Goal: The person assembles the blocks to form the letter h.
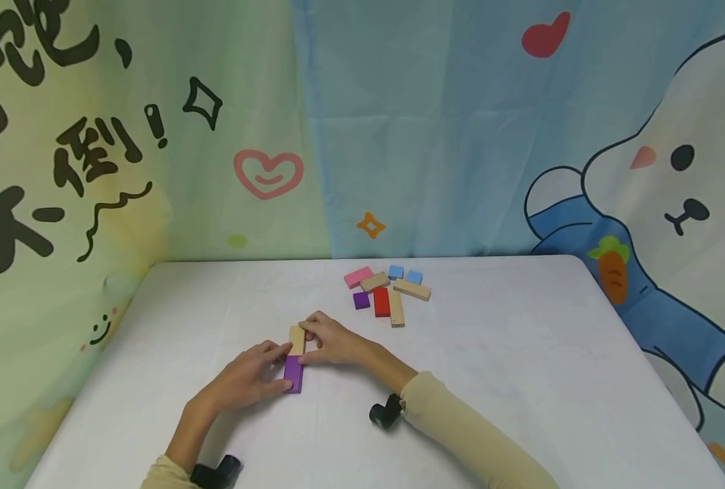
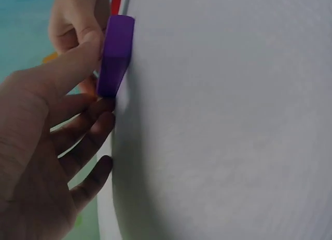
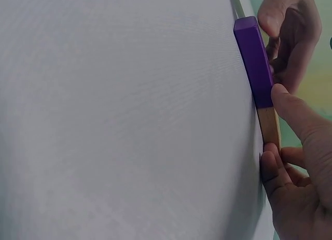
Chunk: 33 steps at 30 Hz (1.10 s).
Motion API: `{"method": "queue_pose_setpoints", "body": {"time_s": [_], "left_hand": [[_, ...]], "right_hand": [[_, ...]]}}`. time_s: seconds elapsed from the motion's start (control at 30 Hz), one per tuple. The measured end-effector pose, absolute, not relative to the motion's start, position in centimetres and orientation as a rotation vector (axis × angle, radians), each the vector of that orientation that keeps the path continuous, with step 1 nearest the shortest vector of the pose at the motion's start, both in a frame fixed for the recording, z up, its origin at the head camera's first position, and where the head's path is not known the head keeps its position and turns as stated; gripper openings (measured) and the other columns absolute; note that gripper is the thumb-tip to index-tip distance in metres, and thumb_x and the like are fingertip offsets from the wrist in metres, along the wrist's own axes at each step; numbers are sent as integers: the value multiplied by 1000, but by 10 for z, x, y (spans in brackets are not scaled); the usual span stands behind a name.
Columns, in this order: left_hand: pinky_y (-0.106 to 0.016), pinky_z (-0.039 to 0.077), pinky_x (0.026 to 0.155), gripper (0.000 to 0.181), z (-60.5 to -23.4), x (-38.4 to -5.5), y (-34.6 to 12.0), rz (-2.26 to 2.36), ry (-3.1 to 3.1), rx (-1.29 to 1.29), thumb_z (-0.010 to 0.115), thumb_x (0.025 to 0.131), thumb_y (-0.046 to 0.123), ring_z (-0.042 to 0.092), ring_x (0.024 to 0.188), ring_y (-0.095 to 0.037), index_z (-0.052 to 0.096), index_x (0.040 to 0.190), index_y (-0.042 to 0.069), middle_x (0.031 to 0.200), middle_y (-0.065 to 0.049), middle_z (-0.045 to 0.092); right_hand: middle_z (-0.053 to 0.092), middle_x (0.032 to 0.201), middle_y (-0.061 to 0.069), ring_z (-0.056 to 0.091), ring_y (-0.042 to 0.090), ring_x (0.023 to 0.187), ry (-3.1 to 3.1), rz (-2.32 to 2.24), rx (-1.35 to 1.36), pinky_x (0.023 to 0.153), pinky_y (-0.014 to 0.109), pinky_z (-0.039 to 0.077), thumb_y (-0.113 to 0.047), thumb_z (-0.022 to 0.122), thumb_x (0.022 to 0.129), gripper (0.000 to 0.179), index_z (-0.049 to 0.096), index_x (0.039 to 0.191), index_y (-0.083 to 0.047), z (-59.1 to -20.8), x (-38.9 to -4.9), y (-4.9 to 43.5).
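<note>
A purple block [image 1: 293, 375] and a plain wooden block [image 1: 297, 341] lie end to end on the white table, the wooden one farther away. From the left, my left hand [image 1: 246, 377] holds the purple block, its thumb near the close end and a forefinger reaching toward the wooden one. My right hand [image 1: 338, 341] grips the wooden block from the other side. In the right wrist view its thumb [image 3: 295, 112] touches the purple block [image 3: 254, 63] by the joint, while fingertips meet the wooden block [image 3: 268, 127]. Left-hand fingers [image 2: 85, 138] spread below the purple block in the left wrist view.
Beyond the hands lies a loose group of blocks: a red one [image 1: 382, 303], a pink one [image 1: 359, 277], a small purple one [image 1: 361, 300], two blue ones and several wooden ones [image 1: 412, 290]. A printed curtain [image 1: 423, 136] hangs behind the table [image 1: 521, 380].
</note>
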<state>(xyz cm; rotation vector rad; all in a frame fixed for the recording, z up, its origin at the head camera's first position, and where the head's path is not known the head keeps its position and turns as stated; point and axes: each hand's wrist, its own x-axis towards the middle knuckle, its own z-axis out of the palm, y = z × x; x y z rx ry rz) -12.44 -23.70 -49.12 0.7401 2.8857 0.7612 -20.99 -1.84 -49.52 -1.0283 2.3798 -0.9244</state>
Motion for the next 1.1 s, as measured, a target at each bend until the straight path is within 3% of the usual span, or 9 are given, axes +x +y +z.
{"method": "queue_pose_setpoints", "body": {"time_s": [0.43,0.77,0.97,1.1], "left_hand": [[-36,51,84,67,-486,-131,-228,697,2878,582,74,82,44,62,99,-16,56,135,7,103,5,63],[-40,51,88,69,-485,-129,-230,657,2886,498,74,80,47,61,102,-17,55,136,9,105,6,63],[-38,51,87,69,-485,-130,-230,662,2881,527,73,81,48,61,102,-15,55,136,9,104,7,62],[-37,51,86,70,-485,-131,-229,651,2874,534,73,81,48,60,101,-14,55,137,9,104,8,62]], "right_hand": [[46,116,3,47,10,97,2532,-952,-873,79,20,43,-47,73,83,82,40,147,-8,-498,-210,-3],[54,111,11,54,20,100,2644,-1121,-622,90,35,51,-35,73,86,66,50,138,-2,-490,-231,41],[52,128,16,55,27,111,2759,-1031,-601,98,43,49,-31,73,87,57,55,133,-3,-487,-243,53],[51,126,17,53,28,109,2769,-1018,-621,97,42,49,-28,74,86,54,57,131,0,-488,-248,55]]}}
